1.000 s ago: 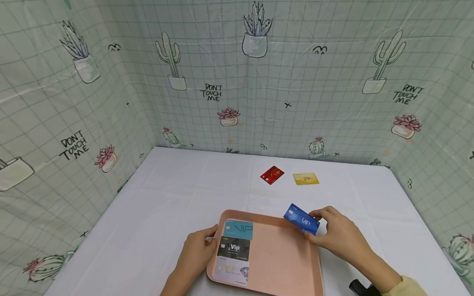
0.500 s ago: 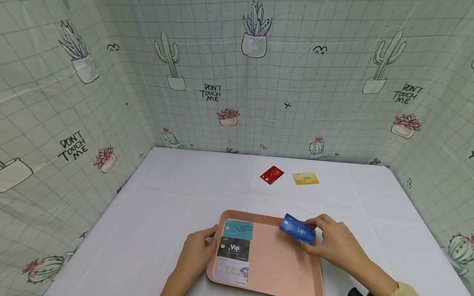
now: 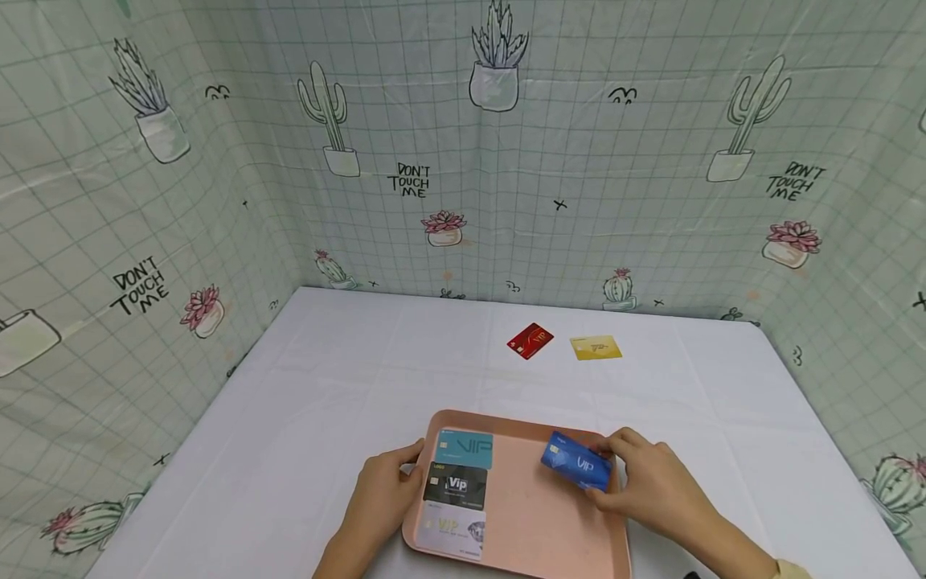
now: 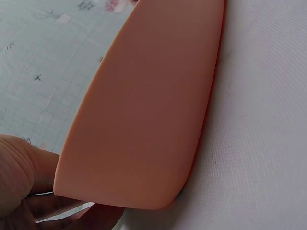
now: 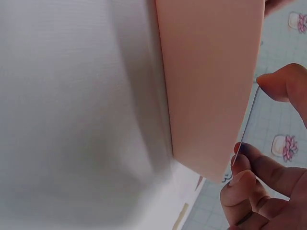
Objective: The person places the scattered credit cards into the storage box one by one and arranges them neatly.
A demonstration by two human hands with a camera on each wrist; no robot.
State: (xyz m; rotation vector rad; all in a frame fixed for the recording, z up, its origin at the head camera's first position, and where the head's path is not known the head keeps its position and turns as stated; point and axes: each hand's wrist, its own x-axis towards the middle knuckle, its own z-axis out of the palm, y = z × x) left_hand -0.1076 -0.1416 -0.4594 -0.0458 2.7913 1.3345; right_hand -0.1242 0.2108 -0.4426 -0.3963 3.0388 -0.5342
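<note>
A pink tray (image 3: pixel 531 515) lies at the front of the white table. My left hand (image 3: pixel 386 494) grips its left rim, thumb and fingers around the wall; in the left wrist view the fingers (image 4: pixel 45 167) show behind the tray's end. Over the tray's right part, my right hand (image 3: pixel 647 478) pinches a blue VIP card (image 3: pixel 575 460) by its right end, tilted. The right wrist view shows that card (image 5: pixel 247 122) edge-on between thumb and fingers. Down the tray's left side run a teal card (image 3: pixel 465 449), a black card (image 3: pixel 455 486) and a pale lilac card (image 3: pixel 452 531).
Farther back on the table (image 3: pixel 362 362) lie a red card (image 3: pixel 530 341) and a yellow card (image 3: pixel 596 347), side by side. A grid-patterned curtain (image 3: pixel 557 161) with cactus drawings stands behind the table and along both sides.
My right hand has carried the blue card down and slightly left, from above the tray's far right corner to over its inside. The left hand stays on the rim.
</note>
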